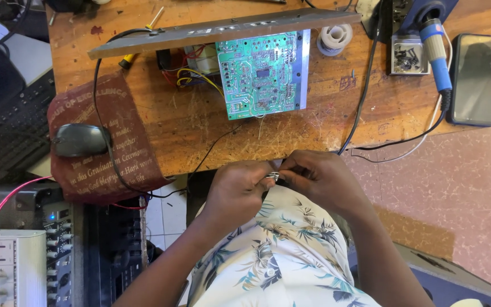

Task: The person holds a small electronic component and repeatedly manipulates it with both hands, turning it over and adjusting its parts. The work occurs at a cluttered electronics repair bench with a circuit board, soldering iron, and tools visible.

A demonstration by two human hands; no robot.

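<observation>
In the head view, the left hand (237, 190) and the right hand (319, 179) meet at the near edge of the wooden table (200, 125), just above the person's floral shirt (279, 256). Both hands pinch a small metallic part (274, 176) between their fingertips; what it is cannot be told, as it is tiny and mostly covered.

At 12 o'clock from the hands lies a green circuit board (259, 74), solder side up, with coloured wires (191, 74) at its left edge and a long grey panel (223, 31) along its far side. A solder spool (335, 38) sits at 1 o'clock, just beside the board's upper right corner. At 2 o'clock a blue soldering iron (436, 54) rests near a small tray of screws (408, 57), with a dark phone (474, 79) just beside it. At 9 o'clock a black mouse (80, 140) sits on a maroon cloth (109, 153). A black cable (365, 96) runs from the far edge toward the hands.
</observation>
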